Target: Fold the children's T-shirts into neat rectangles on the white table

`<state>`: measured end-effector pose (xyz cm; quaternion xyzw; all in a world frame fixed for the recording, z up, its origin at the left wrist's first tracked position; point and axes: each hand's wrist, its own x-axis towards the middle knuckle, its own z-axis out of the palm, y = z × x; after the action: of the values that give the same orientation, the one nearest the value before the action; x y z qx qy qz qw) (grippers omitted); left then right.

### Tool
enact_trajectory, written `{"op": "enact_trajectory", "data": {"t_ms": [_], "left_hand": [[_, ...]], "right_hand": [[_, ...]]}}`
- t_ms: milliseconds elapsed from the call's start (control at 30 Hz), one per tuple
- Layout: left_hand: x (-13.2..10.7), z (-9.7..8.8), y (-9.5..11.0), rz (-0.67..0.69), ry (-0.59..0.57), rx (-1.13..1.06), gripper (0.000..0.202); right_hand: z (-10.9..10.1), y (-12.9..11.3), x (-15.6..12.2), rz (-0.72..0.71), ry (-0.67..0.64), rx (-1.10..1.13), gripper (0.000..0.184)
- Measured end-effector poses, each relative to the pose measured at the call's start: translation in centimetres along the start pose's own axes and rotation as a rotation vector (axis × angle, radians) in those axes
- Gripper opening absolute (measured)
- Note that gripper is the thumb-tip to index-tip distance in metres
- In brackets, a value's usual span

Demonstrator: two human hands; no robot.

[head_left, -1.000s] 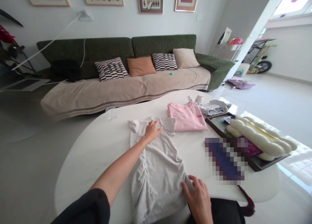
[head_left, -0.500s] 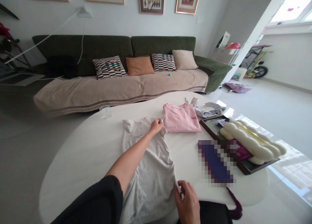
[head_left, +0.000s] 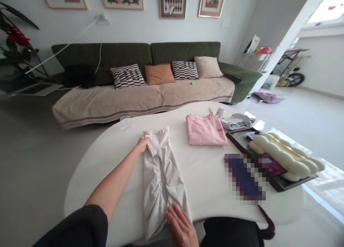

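A light grey T-shirt (head_left: 161, 175) lies lengthwise on the white table (head_left: 209, 171), its right half folded over onto the left into a narrow strip. My left hand (head_left: 142, 143) reaches out to the shirt's far end, fingers closed on the folded sleeve near the collar. My right hand (head_left: 181, 227) lies flat with fingers stretched out on the shirt's near hem at the table's front edge. A folded pink T-shirt (head_left: 205, 130) sits further back to the right.
A dark tray (head_left: 292, 182) with a cream wavy cushion-like object (head_left: 285, 155) stands at the right, beside a blurred dark patch. Papers and small packets (head_left: 233, 120) lie behind the pink shirt. A green sofa (head_left: 150, 78) with cushions stands beyond the table.
The shirt's right side has been folded over to the left, narrowing it. My left hand moved left with the sleeve; my right hand let go of the hem and now lies flat on it.
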<state>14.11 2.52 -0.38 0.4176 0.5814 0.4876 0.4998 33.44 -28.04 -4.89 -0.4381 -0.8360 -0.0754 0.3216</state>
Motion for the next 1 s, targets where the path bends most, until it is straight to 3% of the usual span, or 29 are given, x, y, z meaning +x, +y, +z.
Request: {"op": "enact_trajectory", "data": {"t_ms": [167,300,400,500,667,833,1000], "left_hand": [[1.5,-0.4,0.4,0.122,0.131,0.361,0.015],[0.4,-0.3,0.6,0.269,0.187,0.581,0.029],[-0.9,1.5,0.3,0.435,0.107,0.691,0.036],[-0.7,3.9,0.2,0.53,-0.008,0.769,0.035],[3.9,5.8,1.7,0.438,-0.049,0.886,0.028],[8.1,6.1,3.9,0.404,-0.305,0.979,0.02],[8.4,7.8,2.8,0.475,-0.315,1.056,0.022]], "right_hand": [[-0.5,0.1,-0.3,-0.052,-0.027,-0.023,0.03],[-1.5,0.8,0.4,-0.063,-0.025,0.046,0.027],[-2.1,2.2,1.6,0.02,-0.07,0.078,0.027],[-2.0,3.7,3.5,0.135,-0.066,0.085,0.04],[0.5,4.4,5.5,0.229,-0.207,-0.022,0.051],[2.9,4.4,3.2,0.215,-0.252,-0.13,0.062],[4.7,3.8,0.7,0.28,-0.213,-0.221,0.062]]}}
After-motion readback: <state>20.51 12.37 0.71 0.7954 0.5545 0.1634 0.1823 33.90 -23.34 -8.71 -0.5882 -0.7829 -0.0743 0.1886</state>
